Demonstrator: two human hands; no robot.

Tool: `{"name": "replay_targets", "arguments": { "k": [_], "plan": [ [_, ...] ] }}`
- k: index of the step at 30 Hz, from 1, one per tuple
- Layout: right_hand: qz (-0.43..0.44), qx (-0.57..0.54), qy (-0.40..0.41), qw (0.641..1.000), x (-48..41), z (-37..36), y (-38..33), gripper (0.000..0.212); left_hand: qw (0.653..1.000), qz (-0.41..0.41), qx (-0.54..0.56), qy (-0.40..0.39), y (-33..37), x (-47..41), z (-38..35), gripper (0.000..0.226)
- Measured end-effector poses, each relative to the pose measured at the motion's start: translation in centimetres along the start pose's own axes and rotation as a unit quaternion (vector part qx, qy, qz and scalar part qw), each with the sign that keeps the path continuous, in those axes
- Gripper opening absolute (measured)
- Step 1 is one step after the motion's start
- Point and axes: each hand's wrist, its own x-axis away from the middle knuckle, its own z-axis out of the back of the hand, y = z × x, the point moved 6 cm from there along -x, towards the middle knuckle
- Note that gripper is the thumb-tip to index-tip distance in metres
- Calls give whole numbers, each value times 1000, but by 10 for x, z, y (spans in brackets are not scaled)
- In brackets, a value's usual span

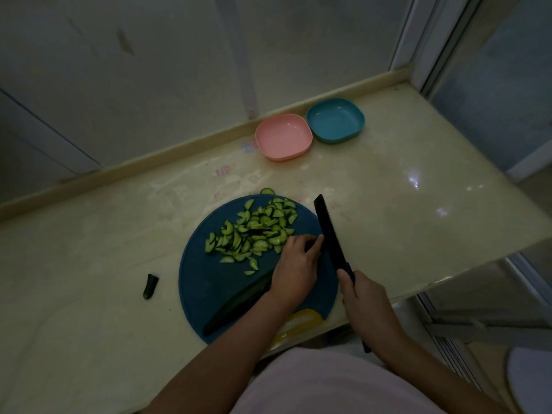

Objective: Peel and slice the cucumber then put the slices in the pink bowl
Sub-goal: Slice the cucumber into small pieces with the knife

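On the glossy cream stone counter [89, 264] lies a round, matte dark-blue cutting board [203, 282]; pale green half-moon slices [254, 231] are heaped on its far half; the long dark cucumber [239, 303] runs under the left hand [294, 264], whose curled fingers hold its end down; the right hand [363, 303] is wrapped round the handle of a flat black knife [328, 231]; further back, the smooth, square-ish pink bowl [286, 156] touches a blue bowl [340, 138], both showing bare floors.
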Motion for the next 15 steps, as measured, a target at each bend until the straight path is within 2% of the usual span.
{"name": "replay_targets", "arguments": {
  "k": [7,15],
  "plan": [
    [-1,36,4,999,-1,-3,-2,38,1000,-10,2,16,0,-1,1,46],
    [-1,19,-11,1000,-10,-10,-1,38,1000,-9,10,19,-1,-1,0,47]
  ]
}}
